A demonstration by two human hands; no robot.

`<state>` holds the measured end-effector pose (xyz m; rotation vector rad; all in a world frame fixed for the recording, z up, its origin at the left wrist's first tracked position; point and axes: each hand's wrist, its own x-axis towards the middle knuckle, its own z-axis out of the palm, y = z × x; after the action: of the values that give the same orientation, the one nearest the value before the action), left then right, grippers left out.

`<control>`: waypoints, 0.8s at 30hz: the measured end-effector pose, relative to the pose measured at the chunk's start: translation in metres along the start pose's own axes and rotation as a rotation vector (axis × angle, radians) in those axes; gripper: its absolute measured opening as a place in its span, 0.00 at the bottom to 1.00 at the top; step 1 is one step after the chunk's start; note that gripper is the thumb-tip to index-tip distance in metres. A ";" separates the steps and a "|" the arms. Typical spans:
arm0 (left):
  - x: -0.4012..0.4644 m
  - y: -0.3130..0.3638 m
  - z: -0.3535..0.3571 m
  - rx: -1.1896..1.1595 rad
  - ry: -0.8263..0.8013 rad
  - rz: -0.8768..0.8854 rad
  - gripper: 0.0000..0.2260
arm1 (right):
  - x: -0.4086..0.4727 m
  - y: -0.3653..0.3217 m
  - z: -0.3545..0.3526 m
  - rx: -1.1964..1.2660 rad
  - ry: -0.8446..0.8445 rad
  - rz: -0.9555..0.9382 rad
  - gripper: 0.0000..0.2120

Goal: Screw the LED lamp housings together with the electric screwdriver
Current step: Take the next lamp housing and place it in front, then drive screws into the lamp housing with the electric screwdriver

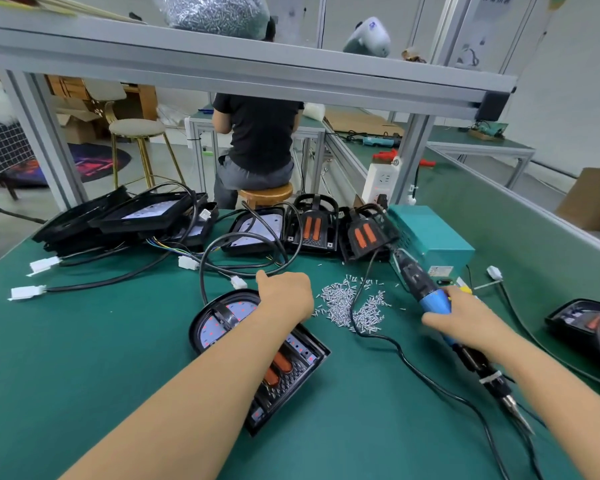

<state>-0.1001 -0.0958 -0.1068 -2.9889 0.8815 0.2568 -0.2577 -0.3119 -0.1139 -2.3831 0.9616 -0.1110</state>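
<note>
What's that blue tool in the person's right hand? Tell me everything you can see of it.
The electric screwdriver is a long plastic tool with a dark upper body and a blue middle that the right hand grips. It is tilted, its dark metal tip pointing down toward the near right of the green table. A black cord loops away across the table. It is blurred, so fine detail is lost.

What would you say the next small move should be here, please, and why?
Probably the left hand should pick a screw from the loose screw pile just beside it. The lamp housing lies ready on the mat, and the right hand grips the electric screwdriver, its tip away from the housing.
</note>
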 end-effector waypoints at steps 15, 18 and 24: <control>-0.055 -0.036 -0.024 -1.436 0.042 0.193 0.06 | -0.072 -0.074 -0.058 1.351 -0.262 -0.185 0.17; -0.075 -0.046 -0.024 -1.688 -0.045 0.170 0.05 | -0.084 -0.098 -0.050 1.586 -0.159 -0.287 0.14; -0.103 -0.055 -0.015 -1.877 -0.073 0.143 0.06 | -0.101 -0.140 -0.032 1.851 0.003 -0.491 0.07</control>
<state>-0.1537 0.0049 -0.0775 -4.1276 1.1911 2.3038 -0.2549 -0.1786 -0.0004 -0.7672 -0.0264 -0.7722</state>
